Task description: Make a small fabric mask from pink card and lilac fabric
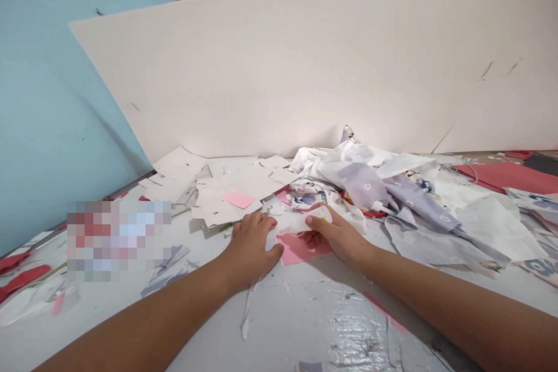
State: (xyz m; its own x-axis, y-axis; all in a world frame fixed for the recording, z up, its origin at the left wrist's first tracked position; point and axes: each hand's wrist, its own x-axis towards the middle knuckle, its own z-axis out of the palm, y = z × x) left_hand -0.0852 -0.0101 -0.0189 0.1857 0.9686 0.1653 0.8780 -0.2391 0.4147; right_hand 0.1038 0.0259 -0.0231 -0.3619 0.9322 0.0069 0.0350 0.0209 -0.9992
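Note:
My right hand (pixel 333 232) is closed around a small white bottle-like object (pixel 321 218) with a bit of yellow on it. A clear or whitish part seems to reach left from it, but its shape is blurred. Beneath that hand lies a pink paper piece (pixel 300 250). To the left, my left hand (pixel 255 241) rests low over the table, thumb and fingers apart and nothing visible in its grip. Just beyond it are white card pieces (pixel 231 186) with a light pink slip (pixel 239 199) on top.
Beyond my right hand sits a heap of white and lilac printed fabric or paper (pixel 366 180), with a red curved item (pixel 372 214) partly under it. Red sheets (pixel 510 177) lie far right. Scraps litter the white table (pixel 305 314). A white panel (pixel 305 70) stands behind.

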